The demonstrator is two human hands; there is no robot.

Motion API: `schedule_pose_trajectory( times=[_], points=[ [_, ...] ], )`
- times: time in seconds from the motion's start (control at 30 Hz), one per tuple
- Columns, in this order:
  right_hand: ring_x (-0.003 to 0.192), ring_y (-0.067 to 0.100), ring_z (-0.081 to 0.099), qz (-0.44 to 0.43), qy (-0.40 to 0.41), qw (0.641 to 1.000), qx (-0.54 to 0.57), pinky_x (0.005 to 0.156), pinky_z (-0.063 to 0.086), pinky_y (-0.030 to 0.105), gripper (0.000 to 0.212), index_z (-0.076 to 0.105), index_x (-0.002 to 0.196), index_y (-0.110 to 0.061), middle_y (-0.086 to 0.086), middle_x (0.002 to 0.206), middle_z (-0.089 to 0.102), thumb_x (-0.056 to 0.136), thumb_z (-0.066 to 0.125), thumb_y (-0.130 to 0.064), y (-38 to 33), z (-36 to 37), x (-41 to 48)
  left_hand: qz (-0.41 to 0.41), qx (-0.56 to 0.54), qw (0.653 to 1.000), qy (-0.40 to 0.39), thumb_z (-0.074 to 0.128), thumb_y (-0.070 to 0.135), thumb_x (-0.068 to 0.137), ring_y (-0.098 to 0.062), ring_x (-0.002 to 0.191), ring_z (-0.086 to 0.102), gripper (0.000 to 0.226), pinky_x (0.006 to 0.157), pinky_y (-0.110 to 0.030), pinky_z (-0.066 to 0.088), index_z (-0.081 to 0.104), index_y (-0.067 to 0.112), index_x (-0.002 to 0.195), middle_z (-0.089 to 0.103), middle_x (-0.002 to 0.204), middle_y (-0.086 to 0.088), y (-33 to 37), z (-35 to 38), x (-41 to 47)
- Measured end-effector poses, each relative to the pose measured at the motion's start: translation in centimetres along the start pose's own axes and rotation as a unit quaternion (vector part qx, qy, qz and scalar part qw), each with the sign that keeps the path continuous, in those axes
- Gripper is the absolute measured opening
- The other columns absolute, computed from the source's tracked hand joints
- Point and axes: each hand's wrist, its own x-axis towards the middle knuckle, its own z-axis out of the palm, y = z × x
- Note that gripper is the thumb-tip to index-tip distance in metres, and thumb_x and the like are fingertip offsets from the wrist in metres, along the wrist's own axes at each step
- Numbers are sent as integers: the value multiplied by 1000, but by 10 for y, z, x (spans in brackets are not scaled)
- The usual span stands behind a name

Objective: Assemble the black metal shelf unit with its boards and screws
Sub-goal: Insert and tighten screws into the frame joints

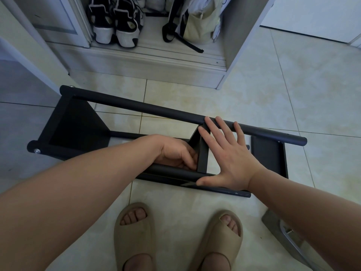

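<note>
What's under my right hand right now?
The right hand lies spread over the black shelf frame, fingertips on its far tube, thumb on the near one. Floor tile shows between fingers; anything beneath the palm is covered.

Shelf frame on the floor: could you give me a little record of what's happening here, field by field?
Shelf frame: black, lying on its side on the tiled floor
Left hand: inside the frame, fingers curled at the middle board; grip hidden
Right hand: spread flat, fingertips on the upper tube, thumb at the lower tube
Other boards: left end board, right end board
Nearby: beige slippers, shoes
</note>
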Motion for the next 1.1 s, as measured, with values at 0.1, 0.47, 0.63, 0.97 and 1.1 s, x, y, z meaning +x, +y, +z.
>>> schedule_pose_trajectory(
  times=[0.1,0.47,0.63,0.97,1.1],
  points=[
    [156,26,-16,-3,3,1000,2,122,-6,62,125,-1,162,-21,3,170,-10,70,20,-102,1,1,0,-1,-1,1000,-5,51,-11,91,-12,67,68,20,63,-21,54,64,3,98,70,80,-5,1,2,-1],
    [151,23,-31,24,-59,998,-4,123,-10,58,129,-14,160,-26,-2,166,-29,62,15,-105,0,-10,1,-12,365,889,275,59,17,92,-23,93,68,12,89,-37,55,71,17,96,73,101,-5,12,17,-27],
    [155,21,-15,47,-119,991,48,126,3,49,118,-3,162,-31,-4,167,-23,71,36,-95,-10,-32,-8,-76,451,839,293,51,46,100,-15,83,60,31,68,-32,43,66,20,94,65,91,2,15,38,-71],
    [107,21,60,82,-235,967,47,89,52,37,49,43,146,-33,-3,122,62,99,58,-28,-8,-43,-58,-183,548,735,356,58,32,96,-24,102,54,20,97,-51,39,54,26,115,58,108,0,12,102,-105],
    [105,24,60,104,-219,970,17,84,51,39,33,52,133,-28,-1,119,61,101,52,-21,-6,-52,-64,-188,534,715,410,51,11,97,-29,111,48,26,105,-63,32,53,26,117,55,112,-3,11,117,-99]
  ],
)
